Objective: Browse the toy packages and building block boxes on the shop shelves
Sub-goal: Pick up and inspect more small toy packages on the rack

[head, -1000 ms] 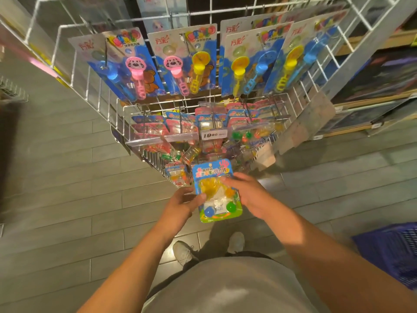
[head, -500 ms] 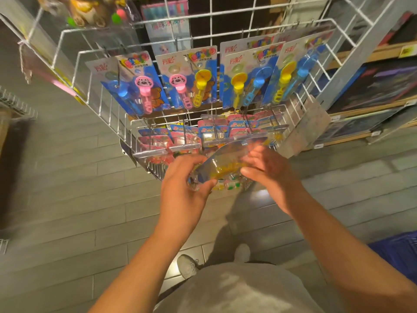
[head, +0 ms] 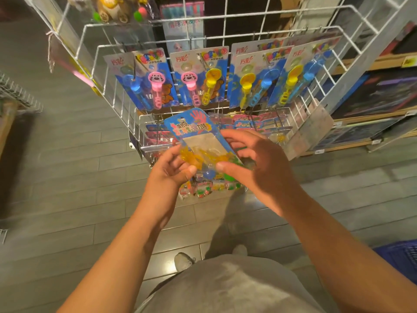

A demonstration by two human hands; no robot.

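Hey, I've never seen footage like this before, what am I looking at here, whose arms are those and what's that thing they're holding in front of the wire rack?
There is no machine here. The picture comes from a wide-angle camera worn on a person's head, looking forward and down, so the two bare arms reaching in from the bottom are the wearer's own. The left hand and the right hand both hold one toy package: a blue card with a clear pouch that has yellow and small round coloured pieces inside. In front stands a white wire display rack. Its upper row hangs blue cards of bubble wands in pink, yellow and blue. Below hang more small packages, partly hidden by the hands. The grey plank floor and one shoe show underneath, and wooden shop shelves stand at the right.
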